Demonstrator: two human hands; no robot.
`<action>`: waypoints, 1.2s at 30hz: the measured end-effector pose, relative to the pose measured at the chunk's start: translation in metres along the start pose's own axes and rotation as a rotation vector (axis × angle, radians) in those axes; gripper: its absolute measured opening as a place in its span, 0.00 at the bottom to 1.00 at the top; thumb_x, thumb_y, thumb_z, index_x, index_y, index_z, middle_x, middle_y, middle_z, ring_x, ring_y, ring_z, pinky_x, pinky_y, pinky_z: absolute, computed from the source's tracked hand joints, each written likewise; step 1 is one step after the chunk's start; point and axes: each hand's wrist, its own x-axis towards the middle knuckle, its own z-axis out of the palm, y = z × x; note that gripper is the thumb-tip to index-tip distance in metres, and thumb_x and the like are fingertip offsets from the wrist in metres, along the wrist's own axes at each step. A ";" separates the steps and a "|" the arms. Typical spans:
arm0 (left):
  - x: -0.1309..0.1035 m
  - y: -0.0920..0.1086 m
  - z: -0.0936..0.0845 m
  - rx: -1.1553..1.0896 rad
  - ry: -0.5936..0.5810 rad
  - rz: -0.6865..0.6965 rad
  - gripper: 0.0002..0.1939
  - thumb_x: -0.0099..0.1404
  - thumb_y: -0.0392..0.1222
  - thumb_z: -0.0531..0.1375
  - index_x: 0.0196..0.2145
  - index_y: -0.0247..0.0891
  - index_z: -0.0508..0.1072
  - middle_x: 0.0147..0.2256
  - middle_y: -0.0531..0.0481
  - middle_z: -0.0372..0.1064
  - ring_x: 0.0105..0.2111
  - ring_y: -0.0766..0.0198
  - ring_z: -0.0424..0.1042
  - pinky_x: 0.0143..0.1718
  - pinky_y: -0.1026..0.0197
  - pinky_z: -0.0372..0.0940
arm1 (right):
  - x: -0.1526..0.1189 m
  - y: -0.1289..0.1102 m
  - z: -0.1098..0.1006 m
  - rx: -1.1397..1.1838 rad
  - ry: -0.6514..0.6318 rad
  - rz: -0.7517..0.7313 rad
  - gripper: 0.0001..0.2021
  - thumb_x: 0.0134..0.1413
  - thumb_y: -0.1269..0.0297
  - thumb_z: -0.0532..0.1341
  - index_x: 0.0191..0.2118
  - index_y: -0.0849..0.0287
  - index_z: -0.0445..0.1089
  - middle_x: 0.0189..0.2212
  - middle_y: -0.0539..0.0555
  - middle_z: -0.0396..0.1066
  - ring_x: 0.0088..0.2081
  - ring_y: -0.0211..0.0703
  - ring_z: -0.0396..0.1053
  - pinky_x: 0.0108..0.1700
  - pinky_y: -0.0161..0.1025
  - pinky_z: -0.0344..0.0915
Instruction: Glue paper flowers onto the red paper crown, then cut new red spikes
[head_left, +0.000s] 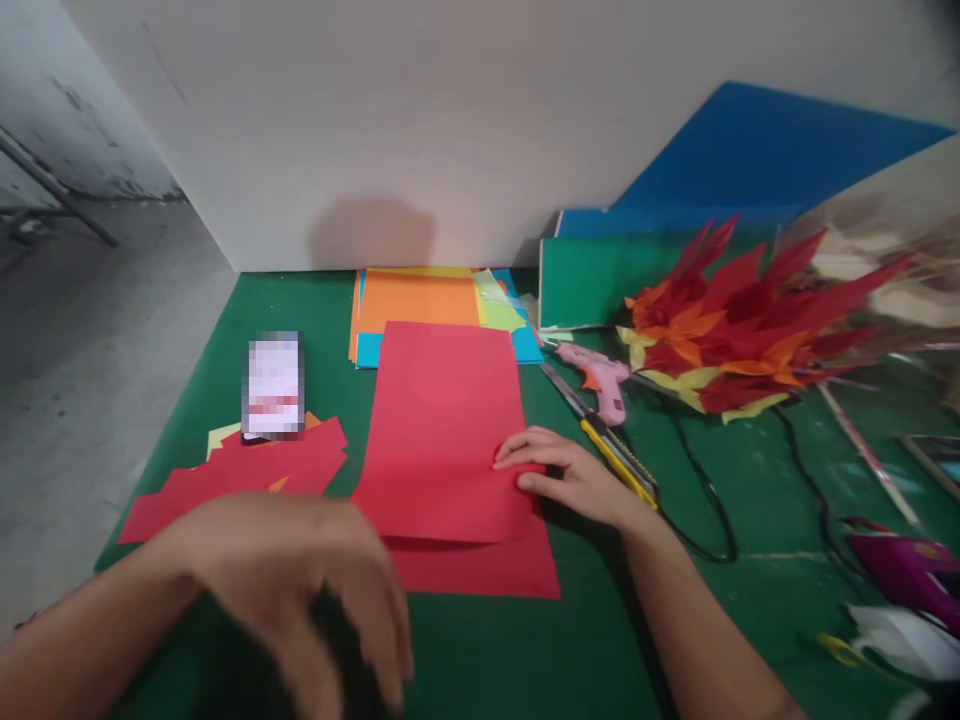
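Note:
A sheet of red paper [442, 430] lies in front of me on the green table. Its near edge is raised and rests over another red sheet [487, 572] that shows below it. My right hand [566, 478] has the upper sheet's right edge pinched between thumb and fingers. To the left, my left hand [307, 565] hovers above the table near the paper's lower left corner. Its fingers point down, bent and apart, slightly blurred, with nothing seen in them. Red paper offcuts [255, 475] lie beyond that hand, partly covered by a phone [273, 385].
Behind the red sheet is a stack of orange, blue and yellow paper [420, 298]. A pink glue gun [600, 380] and a yellow box cutter [615, 455] lie right of it. Further right are a red-orange paper flower bunch [750, 330], black cords [701, 470] and a purple object [904, 570].

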 end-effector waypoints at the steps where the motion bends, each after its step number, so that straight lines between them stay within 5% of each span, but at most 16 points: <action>1: 0.002 -0.002 -0.011 0.017 0.113 -0.034 0.11 0.61 0.51 0.62 0.30 0.44 0.81 0.35 0.45 0.79 0.35 0.58 0.78 0.37 0.63 0.70 | 0.000 0.000 0.000 0.003 0.006 0.001 0.15 0.57 0.50 0.59 0.38 0.53 0.77 0.40 0.57 0.75 0.45 0.46 0.70 0.50 0.47 0.64; 4: 0.021 -0.017 -0.050 0.221 0.781 -0.048 0.14 0.63 0.46 0.58 0.24 0.43 0.78 0.33 0.47 0.78 0.35 0.60 0.76 0.39 0.61 0.69 | -0.001 0.001 0.001 0.019 0.037 0.013 0.16 0.59 0.50 0.57 0.35 0.54 0.77 0.39 0.57 0.75 0.44 0.46 0.70 0.49 0.46 0.65; 5: 0.030 -0.025 -0.063 0.298 0.928 -0.048 0.07 0.60 0.44 0.61 0.29 0.43 0.79 0.38 0.47 0.78 0.40 0.57 0.76 0.44 0.59 0.68 | -0.001 0.001 0.001 0.031 0.046 0.016 0.16 0.59 0.50 0.57 0.35 0.54 0.77 0.38 0.57 0.75 0.43 0.46 0.70 0.48 0.46 0.65; 7: 0.051 -0.044 -0.084 0.445 1.031 -0.098 0.13 0.57 0.41 0.62 0.41 0.43 0.77 0.49 0.45 0.74 0.50 0.53 0.72 0.52 0.53 0.64 | -0.002 0.001 0.001 0.060 0.050 0.011 0.16 0.59 0.50 0.57 0.34 0.55 0.76 0.37 0.57 0.75 0.43 0.46 0.70 0.47 0.46 0.65; 10: 0.078 -0.070 -0.103 0.636 0.958 -0.175 0.27 0.55 0.43 0.64 0.53 0.42 0.69 0.62 0.41 0.59 0.64 0.48 0.54 0.63 0.46 0.48 | -0.003 0.000 0.000 0.109 0.035 -0.007 0.17 0.58 0.49 0.57 0.32 0.56 0.76 0.35 0.57 0.74 0.41 0.46 0.71 0.46 0.45 0.66; 13: 0.092 -0.086 -0.107 0.735 0.848 -0.273 0.39 0.50 0.48 0.68 0.58 0.37 0.62 0.65 0.34 0.51 0.67 0.40 0.44 0.64 0.41 0.41 | -0.005 0.000 -0.001 0.168 0.043 -0.006 0.17 0.57 0.48 0.58 0.31 0.56 0.76 0.34 0.57 0.75 0.40 0.46 0.71 0.45 0.44 0.66; 20: 0.100 -0.081 -0.100 0.895 0.860 -0.430 0.40 0.50 0.52 0.68 0.57 0.33 0.63 0.57 0.30 0.60 0.56 0.35 0.59 0.57 0.39 0.51 | -0.003 0.004 0.008 0.232 0.368 0.215 0.18 0.51 0.44 0.61 0.31 0.55 0.75 0.31 0.54 0.75 0.34 0.43 0.71 0.39 0.40 0.67; 23: 0.102 -0.077 -0.100 0.890 0.846 -0.520 0.36 0.51 0.54 0.68 0.53 0.33 0.66 0.49 0.34 0.67 0.52 0.39 0.62 0.52 0.44 0.57 | 0.005 0.003 0.015 0.244 0.473 0.202 0.18 0.50 0.44 0.62 0.36 0.53 0.76 0.35 0.53 0.76 0.38 0.44 0.72 0.41 0.40 0.68; 27: 0.103 -0.078 -0.101 0.928 0.872 -0.542 0.27 0.51 0.54 0.68 0.45 0.38 0.70 0.46 0.40 0.66 0.49 0.44 0.63 0.48 0.48 0.58 | 0.014 -0.001 0.021 0.256 0.507 0.184 0.17 0.50 0.45 0.62 0.35 0.53 0.77 0.35 0.52 0.77 0.38 0.44 0.73 0.41 0.39 0.68; 32: 0.102 -0.085 -0.101 1.001 0.925 -0.532 0.33 0.48 0.57 0.69 0.46 0.34 0.68 0.49 0.38 0.62 0.49 0.46 0.63 0.49 0.49 0.59 | 0.026 -0.007 0.019 0.220 0.518 0.201 0.26 0.53 0.37 0.55 0.28 0.55 0.76 0.30 0.53 0.77 0.37 0.45 0.73 0.43 0.41 0.67; 36: 0.096 -0.087 -0.107 1.015 0.836 -0.437 0.23 0.59 0.49 0.62 0.47 0.32 0.69 0.48 0.37 0.65 0.48 0.50 0.65 0.48 0.53 0.60 | 0.043 0.000 0.013 0.113 0.641 0.339 0.37 0.52 0.29 0.43 0.20 0.56 0.70 0.20 0.53 0.70 0.28 0.43 0.70 0.32 0.38 0.64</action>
